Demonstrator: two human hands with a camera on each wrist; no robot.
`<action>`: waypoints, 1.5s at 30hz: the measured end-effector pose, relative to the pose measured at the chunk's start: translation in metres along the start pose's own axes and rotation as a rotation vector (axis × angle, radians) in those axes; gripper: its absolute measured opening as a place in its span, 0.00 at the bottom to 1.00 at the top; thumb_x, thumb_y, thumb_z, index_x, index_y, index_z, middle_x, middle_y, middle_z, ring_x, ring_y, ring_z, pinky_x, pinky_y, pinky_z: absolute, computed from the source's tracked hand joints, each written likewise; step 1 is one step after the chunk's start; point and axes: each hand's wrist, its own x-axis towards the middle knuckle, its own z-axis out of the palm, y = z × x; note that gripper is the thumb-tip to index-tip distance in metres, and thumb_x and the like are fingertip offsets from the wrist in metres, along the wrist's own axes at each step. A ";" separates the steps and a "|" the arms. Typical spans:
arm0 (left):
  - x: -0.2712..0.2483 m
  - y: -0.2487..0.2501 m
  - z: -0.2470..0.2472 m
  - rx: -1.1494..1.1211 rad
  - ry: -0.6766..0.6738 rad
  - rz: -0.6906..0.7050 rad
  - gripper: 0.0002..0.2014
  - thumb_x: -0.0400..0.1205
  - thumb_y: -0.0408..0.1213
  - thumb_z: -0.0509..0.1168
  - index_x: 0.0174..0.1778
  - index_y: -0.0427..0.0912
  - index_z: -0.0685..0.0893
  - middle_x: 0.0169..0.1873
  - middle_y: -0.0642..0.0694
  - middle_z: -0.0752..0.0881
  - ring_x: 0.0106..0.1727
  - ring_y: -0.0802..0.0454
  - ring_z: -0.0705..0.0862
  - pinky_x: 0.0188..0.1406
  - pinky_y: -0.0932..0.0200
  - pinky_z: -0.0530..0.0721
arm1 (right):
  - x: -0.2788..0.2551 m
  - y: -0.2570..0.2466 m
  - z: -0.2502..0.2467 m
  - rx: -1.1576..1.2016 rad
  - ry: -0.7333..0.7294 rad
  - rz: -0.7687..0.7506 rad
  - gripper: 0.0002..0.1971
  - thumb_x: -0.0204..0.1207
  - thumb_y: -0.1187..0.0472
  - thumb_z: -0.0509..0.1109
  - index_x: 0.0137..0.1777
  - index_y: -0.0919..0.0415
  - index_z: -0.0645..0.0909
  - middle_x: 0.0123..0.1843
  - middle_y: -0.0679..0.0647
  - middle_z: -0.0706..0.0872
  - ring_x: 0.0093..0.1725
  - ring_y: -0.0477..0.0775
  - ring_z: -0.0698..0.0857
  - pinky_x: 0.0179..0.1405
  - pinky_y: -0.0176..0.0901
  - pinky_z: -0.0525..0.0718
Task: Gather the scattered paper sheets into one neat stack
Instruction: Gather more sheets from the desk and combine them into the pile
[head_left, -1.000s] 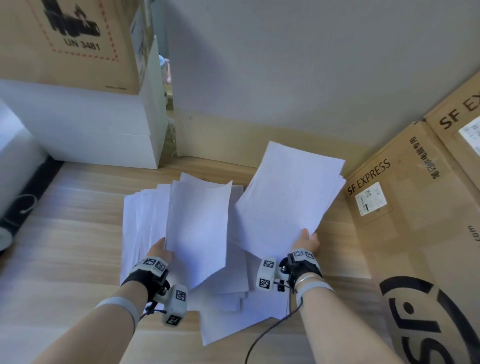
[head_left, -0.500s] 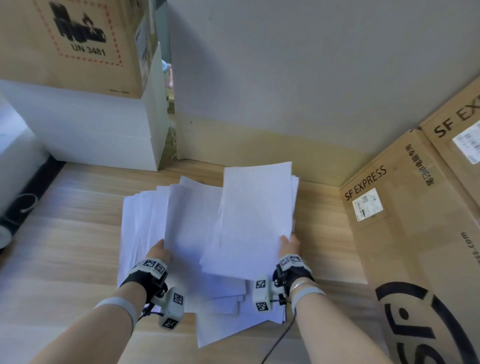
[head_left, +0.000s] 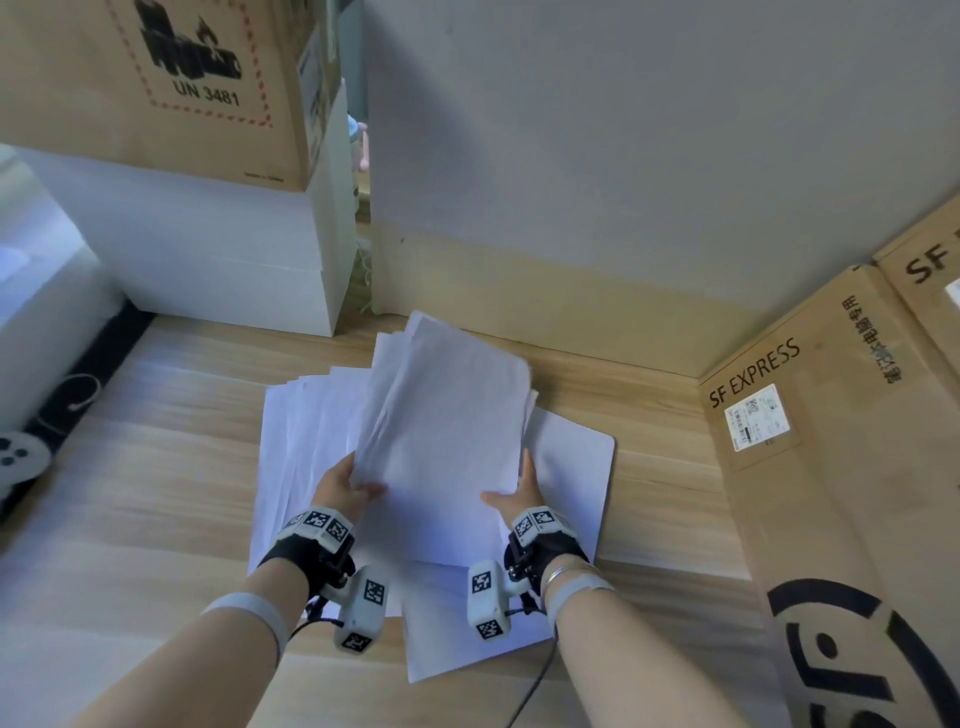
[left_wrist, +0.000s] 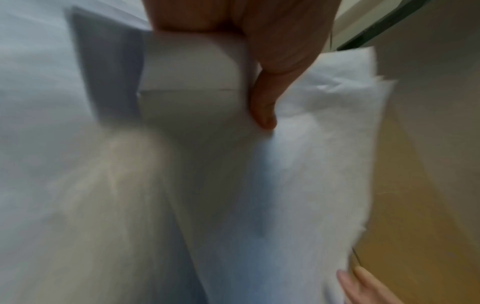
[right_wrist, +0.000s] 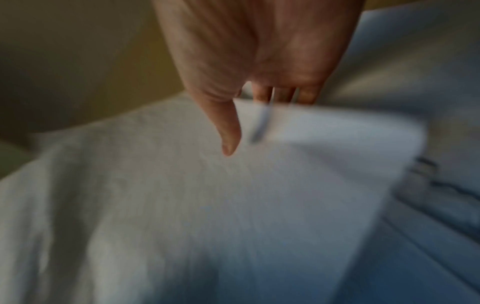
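Both hands now hold one merged bundle: your left hand (head_left: 347, 486) grips the lower-left edge of the held sheets (head_left: 441, 415), thumb on top, and your right hand (head_left: 519, 496) pinches the lower-right edge, thumb on the top face with fingers underneath. A second ago each hand carried its own batch, well apart; these have come together into a single sheaf, raised and tilted away from you over the loose sheets (head_left: 306, 452) still fanned out on the tabletop (head_left: 156, 467). Judgement: the merge step is done, but edges at the far end of the sheaf look staggered, so squaring remains, and the fanned sheets below, including one sheet (head_left: 571, 467) lying out to the right, are not yet collected. Both wrists sit low, forearms angled in towards the sheaf, palms facing each other across it. Wrist views are blurred.
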 end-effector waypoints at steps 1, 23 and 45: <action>-0.002 0.004 -0.001 -0.026 -0.007 0.033 0.20 0.76 0.22 0.67 0.66 0.31 0.77 0.53 0.34 0.86 0.53 0.41 0.83 0.54 0.55 0.77 | 0.002 0.000 -0.005 0.102 0.045 -0.017 0.49 0.66 0.70 0.76 0.82 0.57 0.50 0.77 0.55 0.71 0.74 0.55 0.75 0.75 0.51 0.72; -0.020 0.104 0.010 -0.381 0.091 0.315 0.19 0.73 0.24 0.71 0.60 0.34 0.79 0.44 0.46 0.84 0.46 0.48 0.82 0.41 0.66 0.79 | -0.044 -0.093 -0.056 0.477 0.200 -0.293 0.21 0.68 0.73 0.75 0.62 0.69 0.80 0.48 0.55 0.86 0.48 0.54 0.85 0.58 0.46 0.80; -0.008 0.114 -0.006 -0.390 0.080 0.365 0.21 0.72 0.24 0.73 0.56 0.44 0.76 0.44 0.50 0.83 0.44 0.54 0.82 0.45 0.63 0.80 | -0.035 -0.170 -0.070 0.629 0.391 -0.520 0.13 0.77 0.60 0.65 0.30 0.53 0.73 0.24 0.40 0.81 0.29 0.36 0.77 0.37 0.38 0.72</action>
